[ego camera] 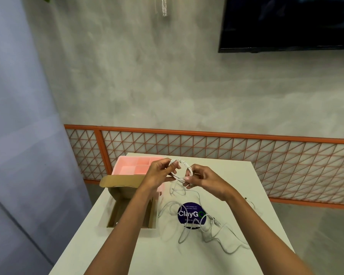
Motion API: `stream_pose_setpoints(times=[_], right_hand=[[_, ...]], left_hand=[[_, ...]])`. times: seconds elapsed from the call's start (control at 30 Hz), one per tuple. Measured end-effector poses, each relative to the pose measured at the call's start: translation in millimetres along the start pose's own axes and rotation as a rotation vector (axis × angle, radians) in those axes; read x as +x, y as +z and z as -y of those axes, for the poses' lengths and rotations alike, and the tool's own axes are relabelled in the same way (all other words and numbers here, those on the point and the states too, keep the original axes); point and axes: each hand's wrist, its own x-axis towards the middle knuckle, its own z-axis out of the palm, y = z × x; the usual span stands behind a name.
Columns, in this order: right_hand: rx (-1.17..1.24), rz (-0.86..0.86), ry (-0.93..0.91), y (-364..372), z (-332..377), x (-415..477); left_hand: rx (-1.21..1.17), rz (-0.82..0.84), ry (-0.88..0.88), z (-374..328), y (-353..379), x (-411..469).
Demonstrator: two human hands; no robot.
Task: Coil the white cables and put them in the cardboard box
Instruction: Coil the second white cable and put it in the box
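Observation:
Both hands hold a small coil of white cable (pixel 179 169) in the air above the white table (pixel 236 175). My left hand (pixel 160 173) pinches the coil's left side. My right hand (pixel 202 178) pinches its right side, where the cable is wrapped around the loop. A loose tail hangs from the coil down to the table. More white cables (pixel 203 229) lie tangled on the table below, across a round blue sticker. The open cardboard box (pixel 117 211) sits to the left, partly hidden by my left forearm.
A pink divided organiser (pixel 131 165) stands behind the cardboard box at the table's far left corner. The blue ClayGo sticker (pixel 189 213) is at the table's middle. An orange lattice railing (pixel 246 151) runs behind the table. The table's left edge is close to the box.

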Motion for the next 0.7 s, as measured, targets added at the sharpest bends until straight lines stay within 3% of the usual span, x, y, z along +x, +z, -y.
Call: stream_pose_setpoints(times=[0.1,0.2,0.7], right_hand=[[0.192,-0.173,-0.015,-1.0,-6.5,0.9],[0.200,-0.269,-0.002,5.1,-16.3,3.3],[0.163,-0.382,0.362,80.8,-90.7,16.6]], left_hand=[[-0.107,0.022,-0.049,3.5,-4.6,-3.7],[-0.155,0.034,-0.120,9.5,-5.6,-9.2],[0.090,0.115,-0.397,87.3,-58.2,-46.1]])
